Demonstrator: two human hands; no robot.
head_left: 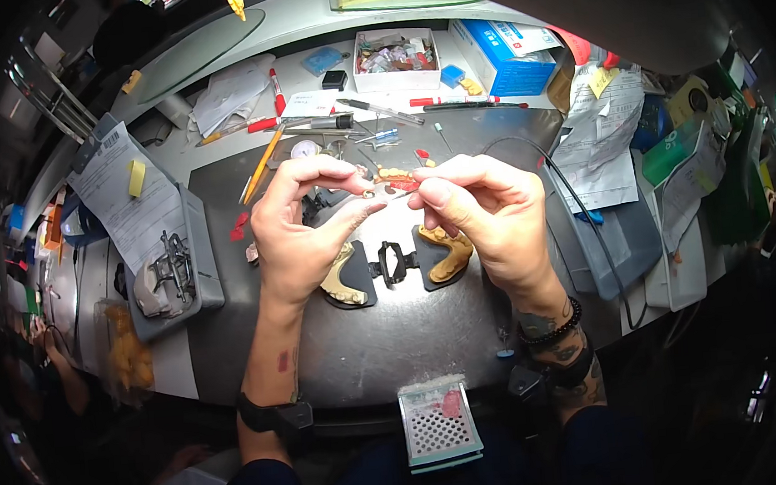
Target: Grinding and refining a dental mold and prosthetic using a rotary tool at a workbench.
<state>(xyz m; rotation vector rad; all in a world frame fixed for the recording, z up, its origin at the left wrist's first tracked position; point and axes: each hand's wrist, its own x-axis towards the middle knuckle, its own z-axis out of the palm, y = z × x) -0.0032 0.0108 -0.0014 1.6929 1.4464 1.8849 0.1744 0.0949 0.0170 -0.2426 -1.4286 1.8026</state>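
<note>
My left hand [288, 227] pinches a small dark-and-gold piece [368, 194], perhaps a dental crown, between thumb and forefinger. Right beside it, my right hand [495, 216] grips a dental piece [394, 176] with a row of yellowish teeth and red, wax-like material along it. Both hands are raised over the bench, fingertips close together. Beneath them lies an opened black articulator [393, 262]. One tan dental cast [345, 280] sits on its left plate. The other tan cast [450, 258], on the right plate, is partly covered by my right hand.
Grey bins with papers stand left [200, 257] and right [621, 247]. A black cable [576, 200] runs beside the right one. Pens, a white box [397, 73] of small bits and a blue carton [506, 60] line the back. A perforated tray [441, 428] juts from the front edge.
</note>
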